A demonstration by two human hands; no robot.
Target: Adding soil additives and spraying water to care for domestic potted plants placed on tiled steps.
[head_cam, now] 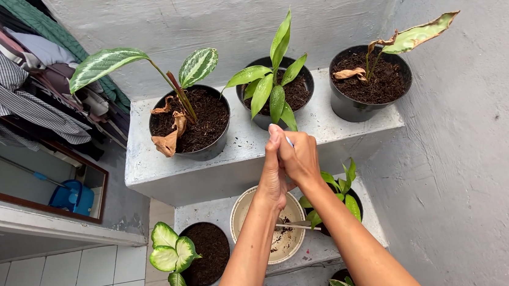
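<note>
Grey concrete steps [339, 130] carry the whole scene, two tiers of them tucked into a wall corner, so the pots sit banked one row above the other and every plant gets open sky. Up top, three black pots in a line: the left pot [190, 119] with striped leaves on a long red stem leaning out left, dried brown leaves slumped on its soil; the middle pot [273, 92] with fresh green leaves spilling forward; the right pot [370, 81] with one tired, browning leaf.

Both hands are raised just in front of that middle plant, pressed together. The left hand [274, 175] and right hand [300, 157] are closed around each other, fingers wrapped tight, and a small pale blue tip pokes out above the knuckles. It may be a pen or a thin tool, but too little of it shows to say. The grip looks like a two-handed clasp, one hand bracing the other.

Below the forearms, a cream bowl [240, 208] rests on the lower step with soil crumbs inside and a slim stick lying across it, parked within easy reach. A lower black pot [210, 252] with a variegated plant stands to its left. Clothes [9, 72] hang far left, well apart.
</note>
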